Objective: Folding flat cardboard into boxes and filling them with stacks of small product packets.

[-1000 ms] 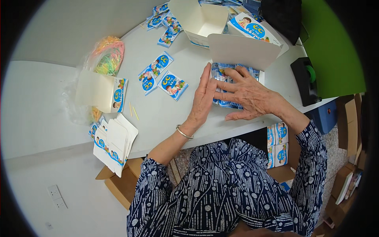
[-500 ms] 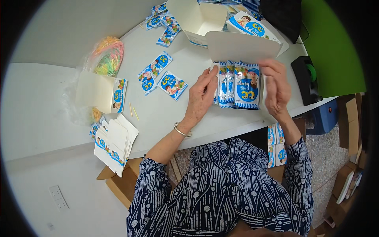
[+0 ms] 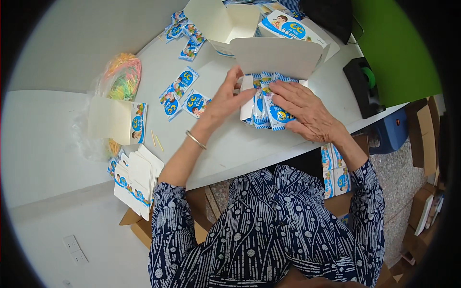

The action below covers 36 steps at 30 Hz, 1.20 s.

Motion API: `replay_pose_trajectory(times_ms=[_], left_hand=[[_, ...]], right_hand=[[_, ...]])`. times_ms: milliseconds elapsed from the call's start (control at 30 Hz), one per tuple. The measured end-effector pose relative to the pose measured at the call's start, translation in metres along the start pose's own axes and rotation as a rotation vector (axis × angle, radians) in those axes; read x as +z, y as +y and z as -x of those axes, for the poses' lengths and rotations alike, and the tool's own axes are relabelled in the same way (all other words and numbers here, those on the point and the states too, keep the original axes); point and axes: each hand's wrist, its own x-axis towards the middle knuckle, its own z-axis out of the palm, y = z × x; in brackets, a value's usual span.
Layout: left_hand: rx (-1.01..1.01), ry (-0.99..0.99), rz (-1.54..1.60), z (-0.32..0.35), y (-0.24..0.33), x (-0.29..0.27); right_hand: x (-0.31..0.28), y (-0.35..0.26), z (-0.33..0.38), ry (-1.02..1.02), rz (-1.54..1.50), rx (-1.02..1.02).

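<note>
In front of me stands an open white carton (image 3: 276,56), its lid raised at the back. Upright blue-and-white sachets (image 3: 280,116) fill it in a row. My left hand (image 3: 225,103) grips the carton's left side, thumb over the wall and fingers on the outside. My right hand (image 3: 309,113) lies flat across the sachets with its fingers stretched out, covering the right part of the carton. Left of the carton lie a few loose sachets (image 3: 185,81), one partly behind my left wrist.
Behind are another open carton (image 3: 235,31), a closed carton (image 3: 290,26) and more sachets (image 3: 189,48). At left are a bag of coloured sticks (image 3: 126,79), a small open box (image 3: 138,122) and flat cartons (image 3: 137,177). A black tape dispenser (image 3: 360,91) stands right.
My right hand has moved left from the carton's right side onto the sachets and flattened. My left hand has shifted outward along the left wall. The whole view has shifted slightly.
</note>
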Motion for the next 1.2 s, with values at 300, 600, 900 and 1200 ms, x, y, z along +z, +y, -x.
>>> replay_pose_trajectory(times_ms=[300, 600, 900, 1200], left_hand=[[0.152, -0.320, -0.234, -0.022, 0.004, -0.035], [0.249, -0.353, -0.324, -0.020, 0.009, -0.039], [0.320, -0.740, -0.925, -0.050, 0.074, -0.030], [0.508, -0.563, -0.786, -0.023, 0.031, 0.007]], right_hand=[[0.003, -0.008, 0.000, 0.050, 0.025, 0.099], [0.002, -0.018, 0.003, 0.013, 0.105, 0.193], [0.014, -0.009, 0.012, -0.053, 0.030, 0.246], [0.028, -0.008, 0.016, 0.283, 0.133, 0.013]])
